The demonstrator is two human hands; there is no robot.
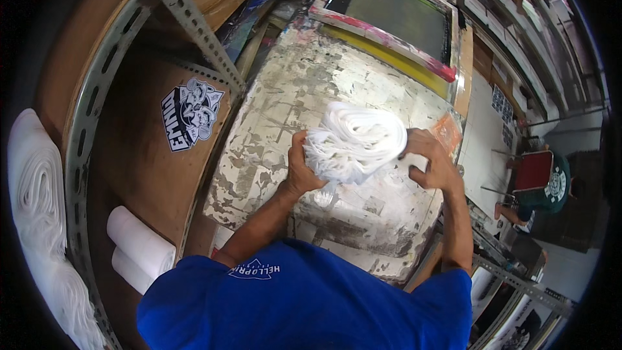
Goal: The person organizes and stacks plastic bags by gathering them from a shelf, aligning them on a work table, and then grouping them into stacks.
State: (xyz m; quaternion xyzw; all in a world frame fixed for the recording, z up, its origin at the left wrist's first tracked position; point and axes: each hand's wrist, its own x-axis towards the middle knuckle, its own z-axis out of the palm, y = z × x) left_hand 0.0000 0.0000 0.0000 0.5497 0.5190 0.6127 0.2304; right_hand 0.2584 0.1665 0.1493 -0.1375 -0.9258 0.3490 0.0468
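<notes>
Both my hands hold a thick folded stack of white plastic bags [355, 140] above a paint-stained white work table [285, 104]. My left hand [301, 167] grips the stack's lower left edge, thumb on the layered ends. My right hand [433, 159] clasps its right side. My blue shirt [304, 298] fills the lower middle of the view.
A screen-printing frame with a dark mesh [389, 10] lies at the table's far end. A slotted metal shelf [188, 23] stands to the left, with a printed sticker [192, 112] on its wooden board, white rolls [137, 246] and more white bag stacks [35, 188]. Another person [544, 188] sits far right.
</notes>
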